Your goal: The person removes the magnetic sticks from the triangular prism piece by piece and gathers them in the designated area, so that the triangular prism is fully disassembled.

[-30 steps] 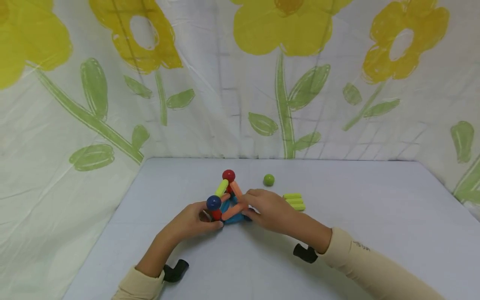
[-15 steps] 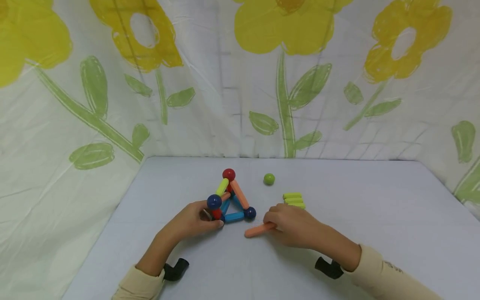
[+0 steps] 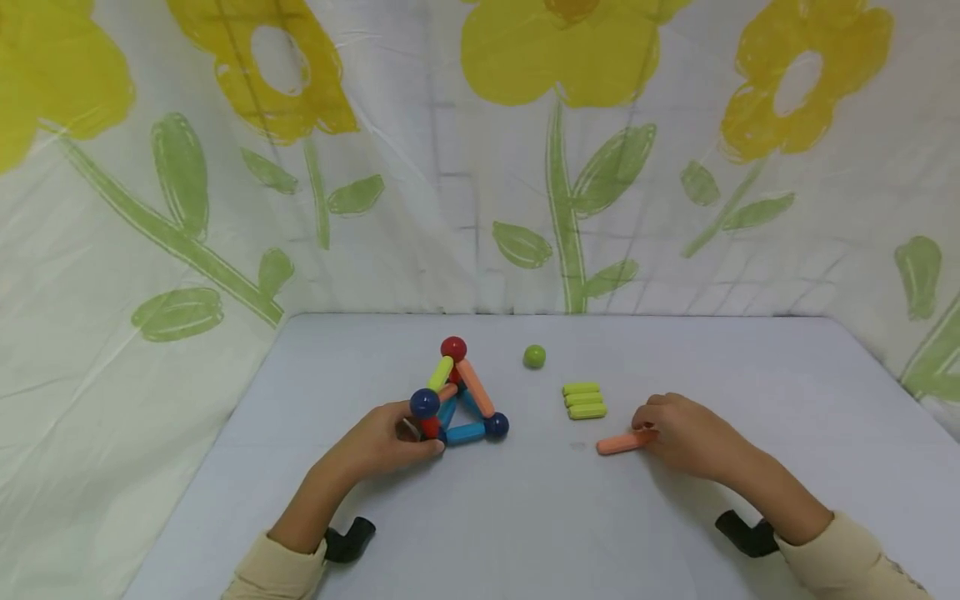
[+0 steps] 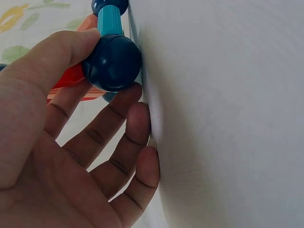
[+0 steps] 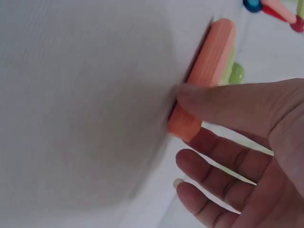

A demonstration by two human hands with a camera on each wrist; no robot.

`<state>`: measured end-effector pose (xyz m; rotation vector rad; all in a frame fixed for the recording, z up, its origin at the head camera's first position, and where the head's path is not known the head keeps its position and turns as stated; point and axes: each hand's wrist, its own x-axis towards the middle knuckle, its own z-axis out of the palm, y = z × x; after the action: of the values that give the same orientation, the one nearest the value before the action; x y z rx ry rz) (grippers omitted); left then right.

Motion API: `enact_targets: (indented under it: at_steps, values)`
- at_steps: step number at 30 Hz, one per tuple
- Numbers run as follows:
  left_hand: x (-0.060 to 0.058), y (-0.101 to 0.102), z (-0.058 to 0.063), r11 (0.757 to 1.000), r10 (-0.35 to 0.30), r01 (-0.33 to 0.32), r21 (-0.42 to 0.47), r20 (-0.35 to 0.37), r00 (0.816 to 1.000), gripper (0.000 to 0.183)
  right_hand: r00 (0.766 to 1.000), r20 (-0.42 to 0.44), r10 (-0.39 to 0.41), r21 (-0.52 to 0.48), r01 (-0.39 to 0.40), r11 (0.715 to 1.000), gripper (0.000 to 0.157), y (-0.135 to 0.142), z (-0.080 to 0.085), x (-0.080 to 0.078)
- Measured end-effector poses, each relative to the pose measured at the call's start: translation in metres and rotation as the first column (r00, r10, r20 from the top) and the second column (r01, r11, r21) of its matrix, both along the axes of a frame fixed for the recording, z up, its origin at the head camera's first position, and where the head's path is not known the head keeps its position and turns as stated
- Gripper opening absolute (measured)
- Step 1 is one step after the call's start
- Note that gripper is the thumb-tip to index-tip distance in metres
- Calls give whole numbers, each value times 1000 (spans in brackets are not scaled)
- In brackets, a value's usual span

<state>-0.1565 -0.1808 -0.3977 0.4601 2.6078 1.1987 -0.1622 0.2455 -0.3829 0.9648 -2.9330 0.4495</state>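
Observation:
A frame of magnetic building sticks and balls stands left of the table's middle, with blue sticks along its base. A red ball tops its far corner and a dark blue ball the near left one. My left hand pinches the lower dark blue ball between thumb and fingers. Well to the right, my right hand grips one end of a loose salmon stick. In the right wrist view that stick lies low, at or just above the tabletop; contact cannot be told.
Several yellow-green sticks lie side by side between the frame and my right hand. A green ball sits farther back. A flower-painted cloth hangs behind the white table. Black wrist mounts show at both wrists.
My right hand has pulled the salmon stick off the frame's near right side and carried it rightward, past the yellow-green sticks. The left hand has kept its hold at the frame's corner.

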Motion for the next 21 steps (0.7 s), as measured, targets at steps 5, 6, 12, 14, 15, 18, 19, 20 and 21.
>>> enact_targets:
  at_steps: [5, 6, 12, 14, 15, 18, 19, 20, 21]
  values:
    - [0, -2, 0, 1000, -3, 3, 2, -10, 1000, 24, 1000, 12, 14, -62, -13, 998, 21, 7, 2, 0]
    - [0, -2, 0, 1000, -5, 5, 3, -13, 1000, 24, 1000, 4, 28, -74, -28, 997, 21, 6, 1, -1]
    - [-1, -2, -1, 1000, -11, 11, 11, -12, 1000, 26, 992, -114, 56, -75, -65, 995, 17, 4, -5, -7]
    - [-1, -2, -2, 1000, -9, 9, 11, -9, 1000, 26, 990, -141, 14, -55, -22, 998, 16, 7, -5, -12]
    - [-1, -1, -2, 1000, -8, 9, 11, -9, 1000, 26, 989, -147, -7, -43, 0, 999, 15, 9, -5, -14]
    - [-1, -1, -2, 1000, -7, 7, 10, -7, 1000, 26, 988, -138, -63, -16, 61, 998, 14, 14, -4, -23]
    - [-1, -1, -1, 1000, -6, 6, 8, -8, 1000, 26, 987, -141, -75, -4, 75, 997, 13, 15, -4, -26]
    - [0, -1, -1, 1000, -5, 5, 8, -8, 1000, 26, 986, -142, -85, 1, 86, 996, 13, 16, -3, -29]
    - [0, -1, -1, 1000, -3, 3, 7, -7, 1000, 26, 985, -144, -93, 4, 95, 996, 13, 17, -3, -31]
